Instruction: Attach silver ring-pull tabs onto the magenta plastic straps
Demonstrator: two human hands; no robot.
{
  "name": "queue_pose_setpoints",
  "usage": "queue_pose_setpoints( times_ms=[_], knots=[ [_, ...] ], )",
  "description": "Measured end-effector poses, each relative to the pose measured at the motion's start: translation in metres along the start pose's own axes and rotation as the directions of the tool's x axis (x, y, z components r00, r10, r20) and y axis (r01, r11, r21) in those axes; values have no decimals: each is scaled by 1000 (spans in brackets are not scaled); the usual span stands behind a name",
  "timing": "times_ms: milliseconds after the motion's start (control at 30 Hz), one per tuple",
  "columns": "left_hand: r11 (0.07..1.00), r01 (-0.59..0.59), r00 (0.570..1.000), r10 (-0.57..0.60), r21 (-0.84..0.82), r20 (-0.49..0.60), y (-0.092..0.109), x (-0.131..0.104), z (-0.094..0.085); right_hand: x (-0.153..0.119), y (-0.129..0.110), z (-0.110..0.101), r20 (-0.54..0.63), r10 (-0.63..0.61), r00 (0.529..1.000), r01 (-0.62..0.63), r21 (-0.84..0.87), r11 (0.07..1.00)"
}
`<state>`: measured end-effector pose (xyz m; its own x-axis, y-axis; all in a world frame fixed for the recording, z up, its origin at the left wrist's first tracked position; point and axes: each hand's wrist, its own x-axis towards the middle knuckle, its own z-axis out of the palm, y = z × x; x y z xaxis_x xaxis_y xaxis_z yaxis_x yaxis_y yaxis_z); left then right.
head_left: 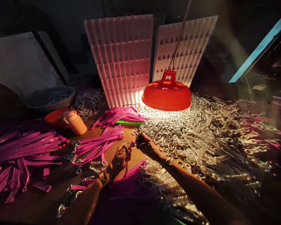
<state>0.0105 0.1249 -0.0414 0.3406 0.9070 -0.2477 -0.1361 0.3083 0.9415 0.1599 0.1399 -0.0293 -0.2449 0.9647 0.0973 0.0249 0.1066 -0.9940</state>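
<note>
Magenta strap (126,170) — pinched in the left hand's fingers (124,150), right hand (147,144) beside

No legible txt or nos.

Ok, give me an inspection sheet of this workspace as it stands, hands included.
Surface: brown table, lit near the hands, shadowed at left.
Job's things: pink strap in the left hand; loose pink straps at left; metal rings heaped under the lamp.
Clutter: orange jug; green item beneath a strap bundle.
Hands: left closed on strap; right hand near its end, grip unclear.
Cables: cord running up from the lamp.
Surroundings: two ribbed panels upright behind; background dark.
</note>
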Motion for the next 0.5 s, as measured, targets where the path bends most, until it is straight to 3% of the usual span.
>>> queue_pose_setpoints(
  times_ms=[167, 367, 500],
  knots=[
    [989, -29, 999, 23, -143, -48, 4, -3, 6, 0, 3, 5, 2, -43, 999, 43, -142, 989],
    [969, 31, 998, -44, -246, -47, -1, 2, 3, 4, 28, 12, -69, 29, 997, -34, -70, 997],
    [979, 13, 999, -23, -204, -48, -11, 5, -5, 5, 36, 15, -62, 22, 998, -25, -59, 998]
  ],
)
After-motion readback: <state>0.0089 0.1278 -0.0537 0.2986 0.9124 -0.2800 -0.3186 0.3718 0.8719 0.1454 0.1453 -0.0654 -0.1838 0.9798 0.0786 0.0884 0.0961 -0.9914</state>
